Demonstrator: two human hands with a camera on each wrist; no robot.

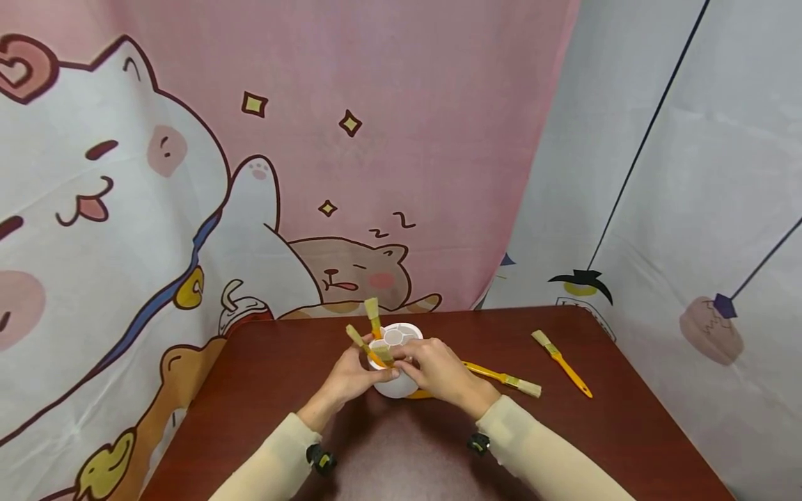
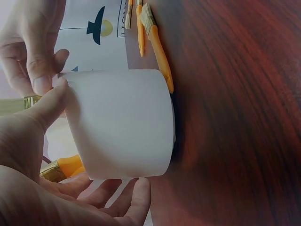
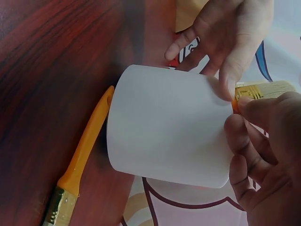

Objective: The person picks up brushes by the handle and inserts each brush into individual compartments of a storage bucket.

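A white cup-shaped brush holder (image 1: 399, 384) with a compartmented top stands on the table, filling the middle of both wrist views. My left hand (image 1: 351, 376) grips its left side, the thumb near the rim and the fingers round the wall. With my right hand (image 1: 438, 369) I pinch a paintbrush (image 3: 254, 91) at the near rim, bristles up. Its lower end is hidden by the holder. Two more yellow-handled paintbrushes, a far one (image 1: 372, 313) and a left one (image 1: 355, 337), stick up from the holder's left side, bristles up.
Right of the holder a paintbrush (image 1: 504, 378) lies on the dark red table (image 1: 276, 390), with another paintbrush (image 1: 564, 365) farther right. The handle of a third brush (image 3: 87, 141) lies against the holder's base. A printed curtain (image 1: 438, 139) hangs behind the table.
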